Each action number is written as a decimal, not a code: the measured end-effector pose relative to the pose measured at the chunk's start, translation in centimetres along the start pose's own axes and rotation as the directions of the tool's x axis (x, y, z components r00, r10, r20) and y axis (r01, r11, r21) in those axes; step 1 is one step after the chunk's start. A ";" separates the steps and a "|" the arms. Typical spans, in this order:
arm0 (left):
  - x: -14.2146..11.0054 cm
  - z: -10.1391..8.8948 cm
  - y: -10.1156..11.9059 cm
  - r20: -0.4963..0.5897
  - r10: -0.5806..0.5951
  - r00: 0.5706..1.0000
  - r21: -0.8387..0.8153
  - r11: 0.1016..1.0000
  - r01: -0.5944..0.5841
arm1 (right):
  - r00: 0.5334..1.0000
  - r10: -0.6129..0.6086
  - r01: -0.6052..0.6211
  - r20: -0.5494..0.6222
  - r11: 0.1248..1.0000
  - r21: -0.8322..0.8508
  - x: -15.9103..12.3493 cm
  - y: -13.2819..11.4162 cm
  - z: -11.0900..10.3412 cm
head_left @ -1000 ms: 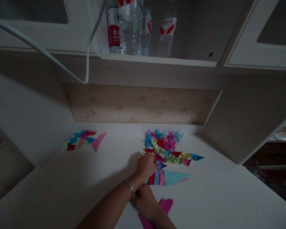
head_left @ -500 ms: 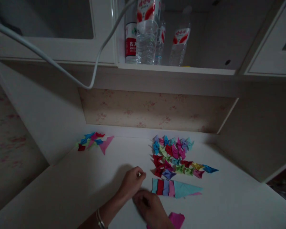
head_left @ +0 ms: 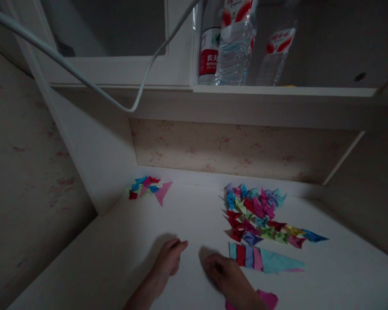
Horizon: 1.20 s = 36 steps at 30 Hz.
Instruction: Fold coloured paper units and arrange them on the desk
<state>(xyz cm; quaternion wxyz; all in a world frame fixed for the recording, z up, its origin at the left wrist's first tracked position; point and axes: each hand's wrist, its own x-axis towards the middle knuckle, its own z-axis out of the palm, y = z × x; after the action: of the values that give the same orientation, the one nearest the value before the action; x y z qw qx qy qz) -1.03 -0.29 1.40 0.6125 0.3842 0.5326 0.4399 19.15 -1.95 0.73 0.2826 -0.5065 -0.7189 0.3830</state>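
Note:
My left hand [head_left: 170, 257] hovers over the white desktop [head_left: 126, 254], fingers curled in and thumb laid against the forefinger; nothing shows in it. To its right, my right hand [head_left: 228, 275] is loosely closed, with nothing visible inside. A magenta sheet of paper [head_left: 267, 299] lies partly hidden under the right wrist. Just beyond, overlapping folded strips end in a long light-blue paper piece [head_left: 280, 261]. Behind them sit rows of small folded paper figures, including a purple one [head_left: 252, 238], a blue one [head_left: 314, 236] and magenta ones [head_left: 262, 207].
At the back left lies a small pile of coloured folded papers [head_left: 144, 185] beside a pink piece [head_left: 163, 193]. Overhead, a shelf [head_left: 284, 91] holds plastic bottles [head_left: 234, 54]. A white cable [head_left: 93, 88] hangs across the upper left. Side panels [head_left: 93, 142] bound the desk.
My left hand has drawn back from the left end of the figure rows, toward the left and nearer me. The hands, crossed close together before, are now apart. The view has turned left.

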 end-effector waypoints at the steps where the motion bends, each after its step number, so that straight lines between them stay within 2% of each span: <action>1: -0.1 0.0 0.1 0.001 -0.007 1.000 -0.012 1.000 0.007 | 1.000 -0.011 0.011 0.018 1.000 -0.009 0.3 -0.5 -0.2; 4: -0.2 -0.1 0.2 0.009 -0.015 1.000 -0.030 0.999 0.016 | 0.998 -0.055 0.056 0.024 0.997 -0.052 2.1 -2.1 -0.3; 7: -0.1 -0.2 0.2 0.010 -0.020 1.000 -0.052 0.998 0.020 | 0.995 -0.090 0.093 0.035 0.989 -0.111 5.3 -3.4 0.4; 12: 0.5 -0.7 0.0 -0.003 -0.085 0.996 -0.141 0.987 0.083 | 0.996 -0.050 0.064 0.073 0.977 -0.202 13.1 -5.1 3.2; 15: 1.1 -1.0 -0.5 0.013 -0.138 0.990 -0.108 0.984 0.139 | 0.999 -0.009 0.022 0.047 0.959 -0.282 18.1 -6.1 5.1; 18: 1.8 -1.2 -1.1 -0.012 -0.102 0.995 -0.025 0.995 0.101 | 0.999 0.038 -0.029 0.018 0.932 -0.362 22.3 -7.0 7.0; 21: 2.4 -1.4 -1.6 -0.021 0.026 0.999 0.041 0.999 -0.026 | 0.998 0.061 -0.060 -0.011 0.900 -0.431 25.3 -7.8 8.5; 24: 2.7 -1.6 -1.8 0.016 0.112 0.994 0.025 0.993 -0.113 | 0.998 0.062 -0.064 -0.020 0.867 -0.495 27.0 -8.3 9.6; 26: 2.5 -1.6 -1.6 0.045 0.120 0.992 -0.029 0.992 -0.119 | 0.998 0.067 -0.066 -0.018 0.844 -0.533 27.8 -8.4 10.0; 28: 2.3 -1.5 -1.4 0.059 0.101 0.993 -0.059 0.994 -0.097 | 0.997 0.073 -0.071 -0.019 0.824 -0.563 28.2 -8.2 10.0; 33: 1.7 -1.3 -0.7 0.024 0.007 1.000 0.043 0.999 -0.008 | 0.991 0.101 -0.134 -0.088 0.793 -0.594 28.3 -6.9 8.9; 36: 1.7 -1.1 -0.6 0.012 0.005 1.000 0.062 0.998 -0.006 | 0.981 0.139 -0.194 -0.137 0.783 -0.591 28.1 -6.1 8.1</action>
<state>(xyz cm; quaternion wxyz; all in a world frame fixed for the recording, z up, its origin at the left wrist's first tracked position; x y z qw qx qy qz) -2.00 1.12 0.14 0.6023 0.4071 0.5413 0.4225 0.37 21.30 1.91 0.1031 -0.6473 -0.7428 0.1360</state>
